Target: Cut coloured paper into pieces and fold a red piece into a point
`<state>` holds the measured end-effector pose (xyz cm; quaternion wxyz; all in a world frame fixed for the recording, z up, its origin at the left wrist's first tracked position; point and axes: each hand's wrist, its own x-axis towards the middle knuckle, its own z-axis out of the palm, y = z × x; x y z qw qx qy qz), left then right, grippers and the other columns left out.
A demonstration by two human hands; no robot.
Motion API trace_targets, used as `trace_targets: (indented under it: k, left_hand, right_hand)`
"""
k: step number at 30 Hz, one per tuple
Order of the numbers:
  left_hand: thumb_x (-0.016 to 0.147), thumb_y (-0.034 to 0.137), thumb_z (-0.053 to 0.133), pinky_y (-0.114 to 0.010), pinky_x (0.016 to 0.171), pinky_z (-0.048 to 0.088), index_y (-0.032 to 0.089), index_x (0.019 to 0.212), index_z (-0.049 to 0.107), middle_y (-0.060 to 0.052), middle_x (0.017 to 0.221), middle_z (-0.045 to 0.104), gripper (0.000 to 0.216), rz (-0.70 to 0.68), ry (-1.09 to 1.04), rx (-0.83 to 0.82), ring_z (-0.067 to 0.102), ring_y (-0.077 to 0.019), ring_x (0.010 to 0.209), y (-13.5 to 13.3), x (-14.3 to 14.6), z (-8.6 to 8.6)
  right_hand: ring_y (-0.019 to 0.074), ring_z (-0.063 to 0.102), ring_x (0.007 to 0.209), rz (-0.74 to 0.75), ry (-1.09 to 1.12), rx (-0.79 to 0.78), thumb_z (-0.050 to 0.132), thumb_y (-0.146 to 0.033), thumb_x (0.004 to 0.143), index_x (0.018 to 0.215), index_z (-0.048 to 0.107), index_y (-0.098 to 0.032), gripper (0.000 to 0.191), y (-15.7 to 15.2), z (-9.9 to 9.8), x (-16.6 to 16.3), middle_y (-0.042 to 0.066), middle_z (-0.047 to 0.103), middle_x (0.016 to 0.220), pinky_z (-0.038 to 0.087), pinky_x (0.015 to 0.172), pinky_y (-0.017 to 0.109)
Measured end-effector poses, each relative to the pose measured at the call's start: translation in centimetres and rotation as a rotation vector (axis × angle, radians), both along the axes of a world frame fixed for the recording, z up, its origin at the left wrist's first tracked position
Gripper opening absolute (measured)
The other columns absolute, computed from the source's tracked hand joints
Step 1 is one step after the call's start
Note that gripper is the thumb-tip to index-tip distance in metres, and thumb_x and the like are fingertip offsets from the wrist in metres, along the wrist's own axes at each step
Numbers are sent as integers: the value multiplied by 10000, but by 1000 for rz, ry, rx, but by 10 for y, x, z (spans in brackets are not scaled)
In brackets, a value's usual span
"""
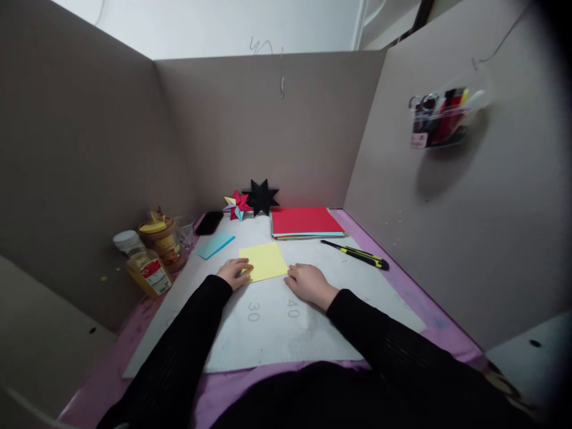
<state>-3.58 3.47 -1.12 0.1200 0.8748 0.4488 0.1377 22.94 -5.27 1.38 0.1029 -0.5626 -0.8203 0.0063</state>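
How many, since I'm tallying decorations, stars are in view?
2: a black star by the back panel and a multicoloured star just left of it, both beyond the yellow sheet. Another could be hidden behind them.

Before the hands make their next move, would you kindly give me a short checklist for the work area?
1. Left hand at the left edge of the yellow paper: ok.
2. Right hand at its near right corner: ok.
3. Cutter apart from both hands: ok, it lies off to the right.
4. Cutter blade drawn in: cannot tell, too small.
5. Paper stack squared up: not ok, lower sheets jut out beneath the red one.
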Motion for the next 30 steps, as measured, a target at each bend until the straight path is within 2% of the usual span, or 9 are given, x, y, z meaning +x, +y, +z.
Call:
trace_targets:
  k: [4, 6, 9, 13, 16, 19, 21, 25, 30]
  left_hand:
    - [803, 377, 499, -428, 961, 357, 185, 1086, 620, -121, 1255, 536, 362, 61, 56, 86, 468, -278, 1150, -7, 14, 4]
    - [796, 398, 513, -446, 962, 355, 183, 1141, 582, -121, 1286, 507, 412, 74, 49, 145, 436, -294, 1172, -11, 20, 7]
    - [771, 458, 546, -451, 1011, 302, 183, 1228, 508, -117, 1324, 468, 535, 4, 24, 185, 378, -300, 1222, -17, 28, 8]
    - [703, 528, 606, -464, 1007, 295, 154, 1312, 407, -148, 1320, 461, 741, -48, 49, 135, 377, -329, 1217, -23, 35, 9]
    - [732, 488, 588, -450, 968, 336, 164, 1318, 390, -140, 1272, 497, 698, -9, 58, 139, 426, -311, 1165, -25, 38, 12]
    - [766, 439, 555, -422, 970, 347, 159, 1290, 424, -125, 1231, 525, 609, -5, 60, 174, 448, -283, 1142, -25, 40, 13]
    - [784, 435, 531, -411, 993, 334, 145, 1268, 453, -126, 1237, 523, 569, -17, 69, 192, 440, -275, 1157, -24, 42, 14]
    - [824, 437, 464, -484, 1042, 254, 152, 1321, 406, -118, 1378, 408, 575, 5, 152, 163, 274, -316, 1302, -24, 45, 15]
    - [832, 457, 424, -552, 1045, 196, 168, 1400, 274, -88, 1481, 230, 654, 26, 257, 87, 86, -337, 1362, -29, 47, 17]
  right_hand:
    - [189, 596, 880, -56, 187, -45, 387, -387, 874, 885, 647, -195, 323, 18, 7, 27, 63, 674, 908, 405, 769, 268]
    - [196, 591, 906, -241, 250, 4, 376, -403, 872, 985, 621, -197, 339, 32, 12, 56, 70, 662, 976, 407, 772, 273]
    - [262, 545, 1007, -488, 151, 96, 464, -398, 820, 1090, 580, -167, 373, 49, 11, 109, 130, 609, 1085, 386, 823, 331]
    - [301, 539, 1005, -630, 18, -98, 504, -372, 787, 1168, 548, -175, 430, 57, -3, 159, 179, 564, 1125, 389, 784, 376]
    - [282, 549, 976, -670, 2, -155, 479, -269, 797, 1122, 586, -216, 346, 59, -8, 173, 162, 561, 1125, 391, 732, 349]
    - [255, 554, 937, -663, 1, -155, 487, -201, 786, 1060, 622, -202, 305, 58, -3, 172, 150, 585, 1067, 381, 729, 317]
    - [232, 538, 952, -554, 27, -78, 481, -184, 800, 1081, 612, -181, 310, 54, 3, 161, 139, 591, 1053, 368, 774, 293]
    - [213, 465, 1030, -213, 31, 136, 458, -199, 846, 1196, 536, -192, 359, 49, 10, 111, 112, 553, 1121, 317, 869, 272]
    - [220, 446, 1003, -69, -92, 80, 428, -239, 881, 1181, 529, -224, 317, 59, 4, 55, 107, 543, 1069, 310, 819, 287]
